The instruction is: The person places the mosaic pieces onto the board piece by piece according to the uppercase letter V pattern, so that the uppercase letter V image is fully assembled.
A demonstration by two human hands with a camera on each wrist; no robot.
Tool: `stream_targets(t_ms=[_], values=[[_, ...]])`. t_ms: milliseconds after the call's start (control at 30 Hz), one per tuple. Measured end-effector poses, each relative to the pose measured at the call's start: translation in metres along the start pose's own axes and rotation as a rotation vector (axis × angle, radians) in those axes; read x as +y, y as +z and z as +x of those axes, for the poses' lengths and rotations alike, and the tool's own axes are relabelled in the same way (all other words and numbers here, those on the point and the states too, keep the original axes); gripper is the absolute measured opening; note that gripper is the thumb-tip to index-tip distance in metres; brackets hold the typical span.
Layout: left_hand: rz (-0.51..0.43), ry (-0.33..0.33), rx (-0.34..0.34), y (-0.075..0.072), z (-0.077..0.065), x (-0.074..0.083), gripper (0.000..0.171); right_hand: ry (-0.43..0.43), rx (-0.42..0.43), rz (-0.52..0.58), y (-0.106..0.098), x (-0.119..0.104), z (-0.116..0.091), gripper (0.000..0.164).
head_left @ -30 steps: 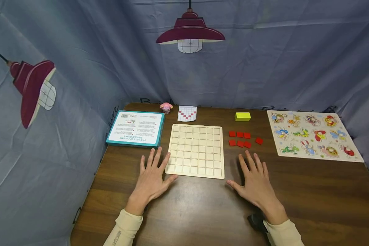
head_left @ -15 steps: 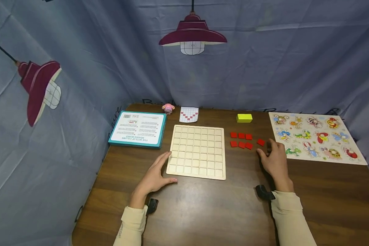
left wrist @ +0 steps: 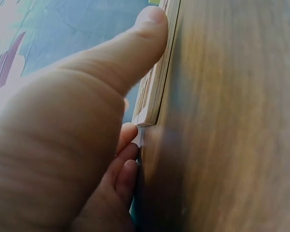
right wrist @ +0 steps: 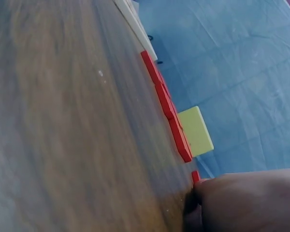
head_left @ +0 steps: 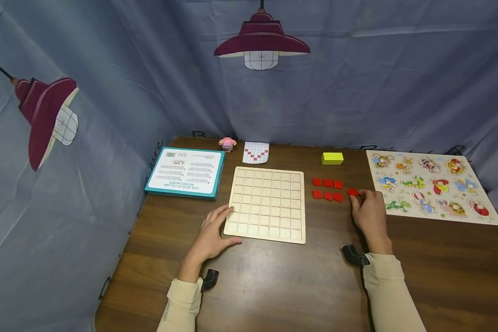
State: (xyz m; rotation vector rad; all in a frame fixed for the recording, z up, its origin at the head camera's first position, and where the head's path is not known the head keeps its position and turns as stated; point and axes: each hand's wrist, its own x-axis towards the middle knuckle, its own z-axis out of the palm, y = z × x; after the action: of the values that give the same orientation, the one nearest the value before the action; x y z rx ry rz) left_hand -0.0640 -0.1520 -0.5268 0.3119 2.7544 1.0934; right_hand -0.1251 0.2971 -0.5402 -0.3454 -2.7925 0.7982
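My right hand (head_left: 371, 214) pinches a loose red square tile (head_left: 352, 192) between thumb and fingertips, at the right of the other tiles. In the right wrist view that tile (right wrist: 195, 177) shows just past the fingers. Several more red tiles (head_left: 328, 195) lie in two short rows to its left. A pale wooden grid board (head_left: 269, 205) lies flat in the middle of the table. My left hand (head_left: 209, 237) rests at the board's left edge, fingers relaxed, thumb pointing along its front edge. From the left wrist, the thumb overlaps the board's side (left wrist: 154, 92).
Behind the board lie a paper card (head_left: 255, 152) with a red V pattern and a small pink figure (head_left: 227, 144). A blue-edged box (head_left: 184, 173) is at left, a yellow block (head_left: 332, 158) behind the tiles, and an insect puzzle (head_left: 433, 184) at right.
My right hand has moved right from beside the board to the outermost red tile and taken hold of it. The left hand has turned on its side at the board's left edge.
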Motion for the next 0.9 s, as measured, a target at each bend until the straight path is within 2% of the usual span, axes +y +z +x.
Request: stream_targets(t_ms=[233,367,600,900], values=[[0.008,-0.003,-0.004,-0.0008,0.0006,0.0046,0.091,-0.035,0.052,0.006,0.004,0.0023,-0.0004,0.036],[0.005,-0.013,-0.007,0.0002,-0.0011,0.0037,0.089,-0.032,0.039,0.001,0.004,0.0037,-0.002,0.038],[0.003,-0.005,0.037,0.002,-0.004,0.0018,0.084,-0.021,0.011,-0.007,0.0057,0.0015,-0.0008,0.037],[0.008,-0.015,0.034,0.0024,0.0003,0.0032,0.08,-0.107,0.096,0.062,0.0098,0.0003,-0.0053,0.031]])
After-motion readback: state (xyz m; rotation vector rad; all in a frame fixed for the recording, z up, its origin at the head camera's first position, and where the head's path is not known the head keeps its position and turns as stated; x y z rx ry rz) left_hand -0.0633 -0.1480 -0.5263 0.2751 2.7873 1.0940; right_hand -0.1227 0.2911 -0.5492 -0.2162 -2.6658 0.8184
